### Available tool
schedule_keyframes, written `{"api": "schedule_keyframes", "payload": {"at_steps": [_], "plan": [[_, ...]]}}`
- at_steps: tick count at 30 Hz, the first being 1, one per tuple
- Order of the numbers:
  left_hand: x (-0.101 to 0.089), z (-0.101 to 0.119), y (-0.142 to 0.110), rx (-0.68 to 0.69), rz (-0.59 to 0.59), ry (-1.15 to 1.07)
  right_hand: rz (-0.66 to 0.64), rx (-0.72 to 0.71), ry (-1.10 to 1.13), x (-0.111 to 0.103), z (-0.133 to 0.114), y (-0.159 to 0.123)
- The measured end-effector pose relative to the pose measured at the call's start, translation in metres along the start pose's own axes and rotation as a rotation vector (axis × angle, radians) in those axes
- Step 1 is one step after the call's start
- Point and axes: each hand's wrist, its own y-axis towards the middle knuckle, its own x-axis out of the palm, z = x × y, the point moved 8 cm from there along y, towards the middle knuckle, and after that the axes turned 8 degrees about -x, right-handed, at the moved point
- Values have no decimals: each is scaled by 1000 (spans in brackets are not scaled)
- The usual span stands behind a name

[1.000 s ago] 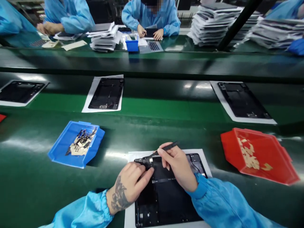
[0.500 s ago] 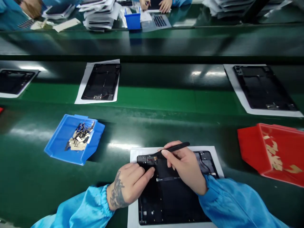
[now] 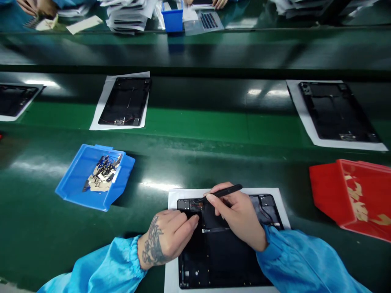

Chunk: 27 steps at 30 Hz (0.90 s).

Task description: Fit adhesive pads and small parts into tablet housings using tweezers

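Observation:
My right hand (image 3: 238, 217) is shut on black tweezers (image 3: 222, 192), whose tip reaches the upper left corner of a black tablet housing (image 3: 226, 260). Small parts and thin wires lie in that corner, too small to identify. My left hand (image 3: 169, 238), tattooed on the back, presses its fingertips on the housing just below the tweezer tip. The fingers hide whatever lies under them. The housing rests on a white sheet (image 3: 172, 268).
A blue tray (image 3: 76, 179) of small parts sits left, a red tray (image 3: 326, 195) with tan scraps right. Further black housings on white sheets (image 3: 125, 101) lie on the green belt. Beyond, co-workers' hands (image 3: 30, 4) and paper stacks (image 3: 125, 16) show.
The view has tilted and shifted, so the trays and housings sit differently in frame. The tweezers have swung from pointing left to lying closer over the corner; both hands stay there.

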Motion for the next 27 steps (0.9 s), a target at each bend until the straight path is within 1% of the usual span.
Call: {"api": "schedule_keyframes", "payload": {"at_steps": [12,27], "plan": [[1,-2,2,-46,-31,-10,-3,-17,-55,1,-2,-1],[2,-6,1,-88,-22,-14,-16,-36,-108,2,-4,-1]]}}
